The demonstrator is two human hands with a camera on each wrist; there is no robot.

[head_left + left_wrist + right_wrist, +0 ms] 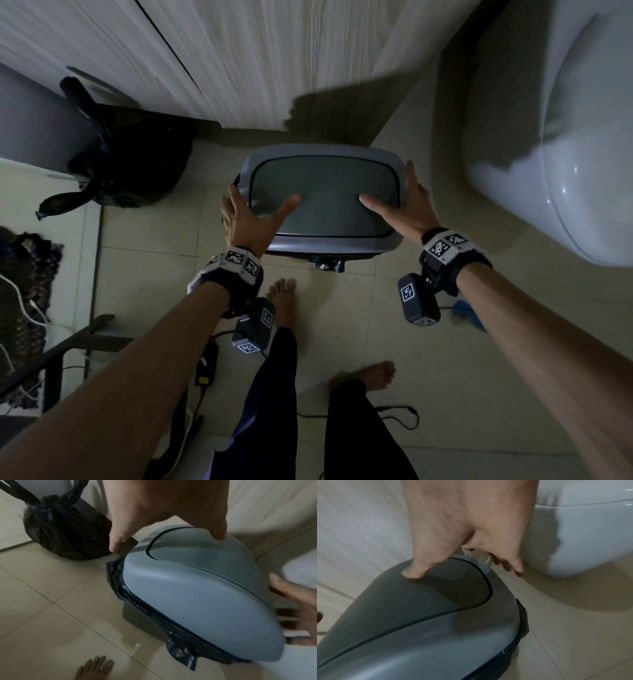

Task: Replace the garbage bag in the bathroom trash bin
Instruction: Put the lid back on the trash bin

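Bathroom floor, pale tiles (pixel 428 394), dim light. Grey trash bin (pixel 325 198) stands on the floor against a white wood-grain cabinet (pixel 239 61), with the toilet (pixel 565 137) just to its right. Its domed lid (pixel 197 595) is seated on the bin; the darker swing flap (pixel 325 195) set into the lid lies shut. A fresh black garbage bag liner (pixel 123 586) is pinched under the lid, its crumpled edge showing all along the near rim and hanging in a loose flap at one corner; the right wrist view shows the same liner edge (pixel 523 616) bunched at the bin's right side. Left hand (pixel 246 219) spread wide on the lid's left end: thumb laid across the flap, fingers straight down over the outer edge. Right hand (pixel 407 205) likewise wide on the right end, thumb resting on the flap, fingers extended along the lid's side. Neither hand curls round anything; both lie flat on the lid. Full black garbage bag (pixel 130 161), neck tied with its handles sticking up, sits on the floor to the left of the bin, well apart from it, beside a grey upright object. Person's bare feet (pixel 282 301) stand in front of the bin. Dark mat (pixel 24 284) and white cable at far left.
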